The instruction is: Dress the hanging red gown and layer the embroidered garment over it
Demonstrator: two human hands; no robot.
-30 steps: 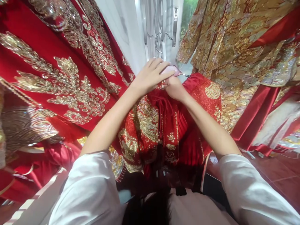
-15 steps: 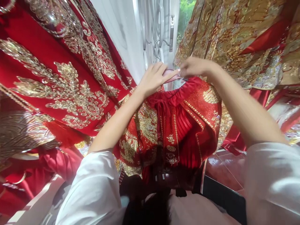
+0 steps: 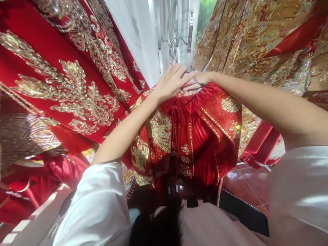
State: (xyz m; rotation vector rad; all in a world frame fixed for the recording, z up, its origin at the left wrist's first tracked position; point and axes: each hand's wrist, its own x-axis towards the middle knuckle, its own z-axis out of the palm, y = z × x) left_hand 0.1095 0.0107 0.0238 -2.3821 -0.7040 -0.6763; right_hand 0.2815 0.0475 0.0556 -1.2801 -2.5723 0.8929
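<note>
A red skirt (image 3: 205, 131) with gold embroidery, pleats and a gathered drawstring waist hangs in front of me on a wire hanger (image 3: 172, 51). My left hand (image 3: 171, 81) is closed over the top of the hanger, just above the waistband. Behind the hanger's right end, my right hand (image 3: 202, 81) reaches in at the back of the waistband, its fingers pointing left. Its fingers are partly hidden by the hanger and my left hand, so its grip is unclear. A small pinkish patch (image 3: 189, 80) shows between the hands.
The hanger's hook is at a white door (image 3: 191, 30) with a metal lock plate. A red gown (image 3: 74, 85) with gold and silver beading hangs at left, gold brocade garments (image 3: 256, 44) at right. Below lie reddish floor tiles (image 3: 252, 184) and a black flat object (image 3: 243, 210).
My right hand has moved from above the hanger's right end down behind it, to the back of the waistband. My left hand stays on the hanger.
</note>
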